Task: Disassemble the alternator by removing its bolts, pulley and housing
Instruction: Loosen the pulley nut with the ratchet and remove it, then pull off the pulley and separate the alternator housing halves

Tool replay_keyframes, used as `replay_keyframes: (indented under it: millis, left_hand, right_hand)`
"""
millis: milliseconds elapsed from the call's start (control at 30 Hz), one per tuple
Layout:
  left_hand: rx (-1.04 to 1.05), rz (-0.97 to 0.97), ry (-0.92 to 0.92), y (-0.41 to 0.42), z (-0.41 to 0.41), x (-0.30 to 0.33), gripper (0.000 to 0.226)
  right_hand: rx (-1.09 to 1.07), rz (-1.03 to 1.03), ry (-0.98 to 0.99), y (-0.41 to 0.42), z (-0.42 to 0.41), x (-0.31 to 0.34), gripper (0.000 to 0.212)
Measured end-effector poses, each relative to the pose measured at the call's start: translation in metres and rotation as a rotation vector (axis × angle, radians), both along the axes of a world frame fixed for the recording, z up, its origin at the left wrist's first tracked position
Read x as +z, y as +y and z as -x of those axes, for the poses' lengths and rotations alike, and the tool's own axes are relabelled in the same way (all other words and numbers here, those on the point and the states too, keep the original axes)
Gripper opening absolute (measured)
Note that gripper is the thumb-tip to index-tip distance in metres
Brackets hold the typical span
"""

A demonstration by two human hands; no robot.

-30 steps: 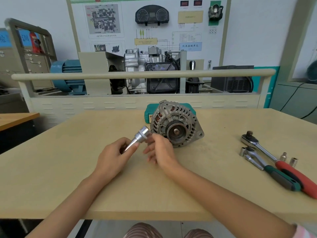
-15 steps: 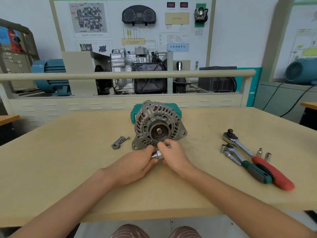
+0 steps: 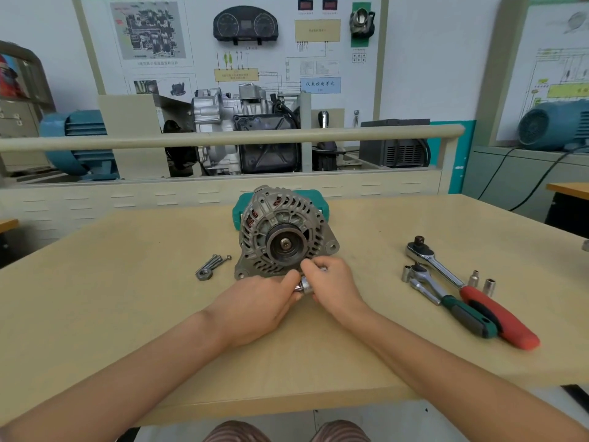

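Observation:
A grey finned alternator (image 3: 280, 229) stands upright mid-table, its dark pulley (image 3: 286, 245) and shaft end facing me. Just in front of its lower edge both hands meet on a small silver socket tool (image 3: 304, 285). My left hand (image 3: 258, 306) grips its near end, mostly hiding it. The fingers of my right hand (image 3: 331, 283) curl round its other end. Several removed bolts and a nut (image 3: 210, 266) lie to the alternator's left.
A teal case (image 3: 239, 210) sits behind the alternator. Two ratchet wrenches, one red-handled (image 3: 497, 317) and one green-handled (image 3: 462, 314), lie at the right with loose sockets (image 3: 481, 282). A railed display bench (image 3: 223, 138) runs along the table's far edge.
Both hands came down from in front of the alternator's upper left to its lower front edge, still holding the socket tool. The camera view shifted right, bringing the loose bolts into sight.

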State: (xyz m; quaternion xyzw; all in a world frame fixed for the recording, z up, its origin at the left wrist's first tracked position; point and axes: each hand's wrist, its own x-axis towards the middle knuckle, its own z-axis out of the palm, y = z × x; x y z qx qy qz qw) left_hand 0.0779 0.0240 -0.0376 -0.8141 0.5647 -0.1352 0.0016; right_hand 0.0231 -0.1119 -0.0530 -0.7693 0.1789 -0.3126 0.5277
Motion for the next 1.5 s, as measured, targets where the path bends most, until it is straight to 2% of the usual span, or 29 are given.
replay_keyframes:
  millis: [200,400,567,667,733,800,900,1000,1067,1133,1233,1300,1367,1500]
  left_hand:
    - [-0.002,0.019,-0.022,-0.008,0.003,0.003,0.016]
    - [0.01,0.041,-0.034,-0.007,0.001,-0.001,0.018]
    - [0.022,0.076,-0.006,-0.01,0.004,-0.002,0.022]
    - [0.117,0.121,0.08,0.002,-0.004,0.011,0.026]
    - [0.146,0.151,0.101,0.003,-0.003,0.017,0.025]
    - [0.142,0.169,0.239,-0.009,0.007,0.023,0.022]
    - [0.208,0.198,0.726,-0.039,0.021,0.026,0.015]
    - [0.295,0.272,1.249,-0.065,0.03,0.03,0.007]
    - [0.324,0.283,1.359,-0.085,0.035,0.031,0.009]
    - [0.339,0.261,1.259,-0.105,0.042,0.031,0.009]
    - [0.323,0.133,0.77,-0.129,0.051,0.031,0.016]
    - [0.294,0.066,0.597,-0.141,0.056,0.031,0.025]
    - [0.264,0.017,0.613,-0.153,0.064,0.032,0.028]
    - [0.278,0.006,0.792,-0.17,0.075,0.03,0.029]
  right_hand:
    - [0.008,-0.078,0.011,-0.007,0.001,0.002,0.023]
    - [-0.016,-0.109,0.031,-0.007,0.002,0.003,0.029]
    - [-0.062,-0.079,0.05,-0.013,0.003,0.003,0.038]
    - [-0.159,-0.048,0.063,-0.042,0.013,0.009,0.036]
    - [-0.154,0.083,0.096,-0.051,0.016,0.014,0.035]
    - [-0.111,0.312,0.206,-0.049,0.01,0.019,0.035]
    - [-0.112,0.54,0.362,-0.055,0.006,0.034,0.029]
    - [-0.185,0.635,0.407,-0.083,0.013,0.056,0.026]
    - [-0.208,0.624,0.446,-0.106,0.019,0.071,0.024]
    - [-0.176,0.658,0.57,-0.126,0.025,0.082,0.025]
    - [-0.148,0.742,0.704,-0.143,0.035,0.088,0.031]
    - [-0.128,0.767,0.712,-0.148,0.037,0.084,0.034]
    - [-0.09,0.778,0.716,-0.152,0.037,0.077,0.035]
    - [-0.049,0.794,0.743,-0.157,0.035,0.067,0.039]
